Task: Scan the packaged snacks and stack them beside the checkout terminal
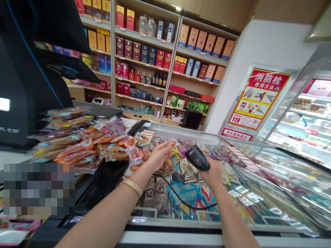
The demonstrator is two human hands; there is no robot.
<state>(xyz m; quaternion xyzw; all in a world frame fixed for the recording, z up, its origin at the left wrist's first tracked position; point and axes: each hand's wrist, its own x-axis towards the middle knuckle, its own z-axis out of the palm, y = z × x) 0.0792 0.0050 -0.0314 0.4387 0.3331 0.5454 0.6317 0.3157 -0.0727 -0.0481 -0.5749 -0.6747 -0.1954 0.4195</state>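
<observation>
My right hand [213, 172] is wrapped round a black handheld scanner [198, 157], whose head tilts toward the left. To its left, my left hand [160, 156] has its fingers pressed together, with something small and orange at the fingertips that I cannot make out. A bracelet [133, 185] circles the left wrist. Both hands are above a glass-topped freezer [181, 227] with colourful packets inside. Beside my left hand lies a pile of orange snack packets [80, 150] in clear plastic. A black cable [181, 198] loops below the hands.
A dark monitor stand [28, 69] rises at the left. Shelves [144, 63] of boxes and bottles line the back wall. A red and yellow sign [258, 98] hangs at the right, near a lit display fridge [307, 120]. Stacked flat packets [64, 125] stand by the monitor.
</observation>
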